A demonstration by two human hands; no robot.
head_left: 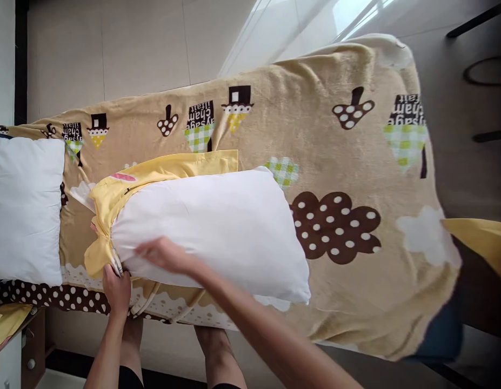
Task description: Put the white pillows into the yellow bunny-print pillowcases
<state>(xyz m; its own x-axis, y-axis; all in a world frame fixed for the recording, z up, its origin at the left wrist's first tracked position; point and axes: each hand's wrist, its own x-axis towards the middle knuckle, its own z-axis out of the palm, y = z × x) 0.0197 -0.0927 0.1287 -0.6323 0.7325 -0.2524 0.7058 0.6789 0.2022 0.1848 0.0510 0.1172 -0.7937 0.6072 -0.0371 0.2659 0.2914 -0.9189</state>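
left hand (116,289): grip pressed together, pinching the near edge of the yellow fabric pillowcase (112,197) at its open end, right at the near rim of the surface. knuckles face up, forearm comes straight up from the bottom of the view.

right hand (165,254): reaches across from lower right and lies on top of the white stuffed pillow (221,232) near its left end. grip spread, fingers loose and pointing left, holding nothing. slightly blurred, so i cannot tell how hard it presses.

the pillow lies lengthwise, with only its left end inside the pillowcase. the rest is bare white and sticks out to the right. the pillowcase is bunched around that end, with a flat flap lying behind the pillow.

all of it sits on a beige fleece blanket with brown polka-dot clouds and checked patches (355,146), draped over a long narrow surface. cannot tell what is underneath.

a second plain white pillow (25,210) lies just left of the pillowcase, slightly apart from it. more yellow cloth (483,237) shows at the right edge. pale tiled floor (112,48) lies beyond.
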